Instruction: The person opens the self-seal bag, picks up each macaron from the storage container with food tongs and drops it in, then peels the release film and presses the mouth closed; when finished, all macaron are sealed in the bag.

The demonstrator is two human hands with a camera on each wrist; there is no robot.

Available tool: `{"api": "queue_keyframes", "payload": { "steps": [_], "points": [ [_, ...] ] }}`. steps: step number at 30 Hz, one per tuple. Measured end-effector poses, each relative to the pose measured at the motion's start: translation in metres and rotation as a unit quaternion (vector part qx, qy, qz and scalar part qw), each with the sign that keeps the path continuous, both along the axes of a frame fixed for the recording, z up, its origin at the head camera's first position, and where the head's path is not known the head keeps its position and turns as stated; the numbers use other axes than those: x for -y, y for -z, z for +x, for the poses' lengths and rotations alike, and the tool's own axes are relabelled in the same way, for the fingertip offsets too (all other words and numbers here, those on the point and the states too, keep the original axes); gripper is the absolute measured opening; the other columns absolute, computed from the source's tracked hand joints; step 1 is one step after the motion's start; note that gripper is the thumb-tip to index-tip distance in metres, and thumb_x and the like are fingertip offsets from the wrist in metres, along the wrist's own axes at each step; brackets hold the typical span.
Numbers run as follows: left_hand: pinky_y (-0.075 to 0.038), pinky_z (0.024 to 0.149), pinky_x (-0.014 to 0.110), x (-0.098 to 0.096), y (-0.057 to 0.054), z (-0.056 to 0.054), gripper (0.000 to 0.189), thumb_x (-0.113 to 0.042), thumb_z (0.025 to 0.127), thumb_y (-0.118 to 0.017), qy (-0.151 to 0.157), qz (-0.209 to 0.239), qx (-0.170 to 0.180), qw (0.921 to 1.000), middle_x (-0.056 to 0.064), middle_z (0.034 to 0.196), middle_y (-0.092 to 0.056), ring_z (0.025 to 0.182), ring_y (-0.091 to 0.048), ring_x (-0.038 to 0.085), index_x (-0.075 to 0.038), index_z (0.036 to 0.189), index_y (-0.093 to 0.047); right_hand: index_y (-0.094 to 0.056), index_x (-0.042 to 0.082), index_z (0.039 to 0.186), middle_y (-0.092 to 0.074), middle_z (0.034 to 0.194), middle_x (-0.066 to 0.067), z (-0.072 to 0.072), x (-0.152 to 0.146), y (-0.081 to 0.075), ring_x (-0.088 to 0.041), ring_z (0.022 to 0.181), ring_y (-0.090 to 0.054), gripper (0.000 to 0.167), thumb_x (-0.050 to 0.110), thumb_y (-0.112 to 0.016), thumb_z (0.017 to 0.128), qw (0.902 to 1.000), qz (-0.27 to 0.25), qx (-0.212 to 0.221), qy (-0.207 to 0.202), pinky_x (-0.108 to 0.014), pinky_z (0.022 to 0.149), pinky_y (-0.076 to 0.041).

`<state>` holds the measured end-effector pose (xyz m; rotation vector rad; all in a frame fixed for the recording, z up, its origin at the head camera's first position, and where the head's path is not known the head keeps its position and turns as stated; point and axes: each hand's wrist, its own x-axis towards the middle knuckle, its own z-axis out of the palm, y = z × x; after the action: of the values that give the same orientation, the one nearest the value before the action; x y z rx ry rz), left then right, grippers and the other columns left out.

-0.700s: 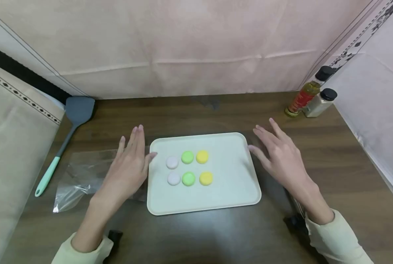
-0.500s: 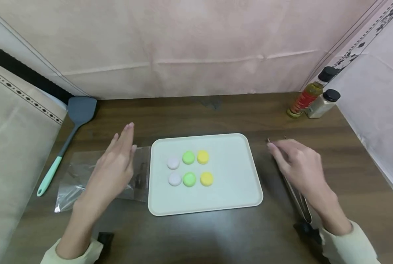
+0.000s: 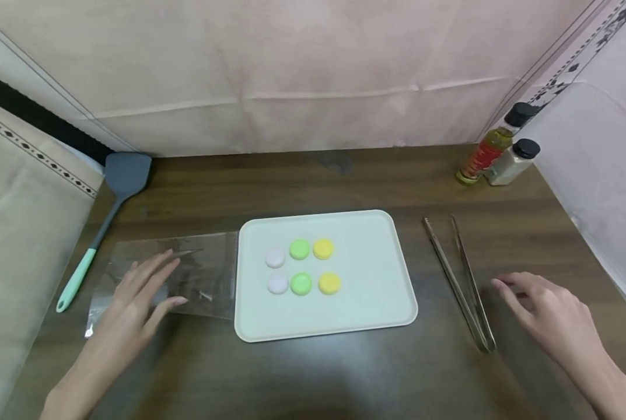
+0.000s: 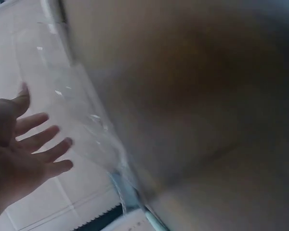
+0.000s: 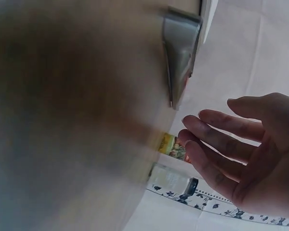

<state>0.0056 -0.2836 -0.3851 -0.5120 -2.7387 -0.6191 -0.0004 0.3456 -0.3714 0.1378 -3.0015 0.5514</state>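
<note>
In the head view, my left hand (image 3: pixel 131 306) hovers over a clear plastic bag (image 3: pixel 213 274), fingers extended and holding nothing. My right hand (image 3: pixel 549 318) is to the right of a pair of metal tongs (image 3: pixel 451 277), apart from them, with its fingers loosely bent and nothing in its grasp. The tongs lie spread on the table, tips pointing away from me. Between the hands sits a white tray (image 3: pixel 378 268) bearing two rows of small round pieces: pale white (image 3: pixel 275 258), green (image 3: pixel 300 284) and yellow (image 3: pixel 328 283). The left wrist view shows the left hand (image 4: pixel 29 139) with spread fingers.
A grey spatula (image 3: pixel 126 175) with a mint handle lies along the table's left side. At the back right corner stand an oil bottle (image 3: pixel 485 157) and a black-capped jar (image 3: pixel 507 168). Pale cloth (image 3: pixel 291 76) hangs behind the table.
My left hand has moved left and back from the tray's edge. My right hand dipped to the tongs' tips, then withdrew to the right and towards me, leaving the tongs uncovered.
</note>
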Motion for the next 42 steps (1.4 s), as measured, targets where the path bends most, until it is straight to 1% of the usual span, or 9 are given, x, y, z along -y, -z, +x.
{"api": "queue_keyframes", "payload": {
  "steps": [6, 10, 15, 20, 25, 30, 35, 39, 42],
  "points": [
    [-0.018, 0.138, 0.05, 0.014, 0.009, -0.001, 0.056, -0.018, 0.101, -0.077, 0.01, 0.014, 0.01, 0.9998, 0.03, 0.157, -0.054, 0.138, -0.051, 0.056, 0.005, 0.149, -0.06, -0.08, 0.008, 0.111, -0.08, 0.113, -0.021, 0.006, -0.001, 0.004, -0.046, 0.087, -0.079, 0.022, 0.027, -0.07, 0.109, 0.9998, -0.004, -0.017, -0.002, -0.065, 0.055, -0.053],
    [-0.019, 0.133, 0.022, 0.018, 0.018, -0.007, 0.05, -0.006, 0.094, -0.082, 0.022, 0.022, -0.007, 0.9995, 0.025, 0.15, -0.062, 0.133, -0.057, 0.05, 0.001, 0.141, -0.068, -0.08, 0.008, 0.109, -0.081, 0.11, -0.019, 0.007, 0.001, 0.007, -0.045, 0.084, -0.077, 0.019, 0.025, -0.072, 0.107, 0.9994, 0.004, -0.033, -0.005, -0.064, 0.055, -0.053],
    [-0.022, 0.112, -0.003, 0.022, 0.028, -0.01, 0.05, -0.002, 0.084, -0.088, 0.032, 0.025, -0.008, 0.9992, 0.02, 0.142, -0.068, 0.127, -0.059, 0.041, -0.001, 0.133, -0.074, -0.079, 0.007, 0.107, -0.079, 0.112, -0.022, 0.009, 0.005, 0.012, -0.045, 0.081, -0.076, 0.017, 0.023, -0.074, 0.106, 0.999, 0.011, -0.043, -0.01, -0.065, 0.054, -0.052],
    [-0.029, 0.104, 0.0, 0.021, 0.035, -0.012, 0.053, 0.001, 0.078, -0.092, 0.024, 0.033, 0.004, 0.9992, 0.018, 0.142, -0.069, 0.123, -0.057, 0.031, -0.003, 0.129, -0.078, -0.079, 0.007, 0.105, -0.08, 0.109, -0.02, 0.011, 0.007, 0.016, -0.044, 0.081, -0.076, 0.014, 0.021, -0.075, 0.105, 0.9987, 0.008, -0.048, -0.015, -0.066, 0.056, -0.053],
    [-0.028, 0.105, 0.003, 0.019, 0.037, -0.013, 0.042, 0.006, 0.073, -0.093, 0.016, 0.048, 0.015, 0.9986, 0.015, 0.139, -0.071, 0.121, -0.055, 0.026, -0.008, 0.111, -0.081, -0.08, 0.01, 0.103, -0.08, 0.104, -0.013, 0.011, 0.008, 0.018, -0.041, 0.08, -0.076, 0.01, 0.02, -0.076, 0.103, 0.9978, 0.013, -0.061, -0.024, -0.065, 0.057, -0.053],
    [-0.029, 0.102, 0.01, 0.018, 0.035, -0.014, 0.034, 0.008, 0.075, -0.092, 0.0, 0.052, 0.036, 0.998, 0.013, 0.136, -0.071, 0.123, -0.053, 0.029, -0.017, 0.092, -0.076, -0.08, 0.012, 0.101, -0.08, 0.102, -0.009, 0.01, 0.009, 0.019, -0.039, 0.08, -0.075, 0.006, 0.018, -0.078, 0.101, 0.9969, 0.021, -0.068, -0.033, -0.064, 0.059, -0.053],
    [-0.033, 0.1, 0.022, 0.015, 0.033, -0.015, 0.031, 0.01, 0.08, -0.089, -0.009, 0.055, 0.051, 0.9972, 0.016, 0.135, -0.07, 0.124, -0.053, 0.036, -0.016, 0.087, -0.073, -0.079, 0.014, 0.102, -0.08, 0.103, -0.008, 0.009, 0.01, 0.018, -0.037, 0.079, -0.075, 0.005, 0.018, -0.078, 0.101, 0.9968, 0.024, -0.065, -0.04, -0.064, 0.058, -0.054],
    [-0.034, 0.095, 0.024, 0.014, 0.032, -0.013, 0.029, 0.013, 0.085, -0.085, -0.023, 0.062, 0.056, 0.9962, 0.017, 0.133, -0.07, 0.122, -0.054, 0.035, -0.012, 0.09, -0.07, -0.076, 0.01, 0.118, -0.078, 0.111, -0.012, 0.007, 0.012, 0.019, -0.038, 0.089, -0.075, 0.021, 0.025, -0.078, 0.103, 0.998, 0.015, -0.039, -0.047, -0.067, 0.062, -0.054],
    [-0.033, 0.097, 0.012, 0.014, 0.032, -0.012, 0.029, 0.018, 0.087, -0.08, -0.027, 0.081, 0.043, 0.9955, 0.019, 0.129, -0.071, 0.12, -0.056, 0.029, -0.006, 0.095, -0.066, -0.067, 0.004, 0.133, -0.072, 0.119, -0.018, 0.004, 0.014, 0.022, -0.041, 0.104, -0.069, 0.042, 0.031, -0.079, 0.103, 0.9985, 0.006, -0.016, -0.052, -0.07, 0.072, -0.054]
  ]
}}
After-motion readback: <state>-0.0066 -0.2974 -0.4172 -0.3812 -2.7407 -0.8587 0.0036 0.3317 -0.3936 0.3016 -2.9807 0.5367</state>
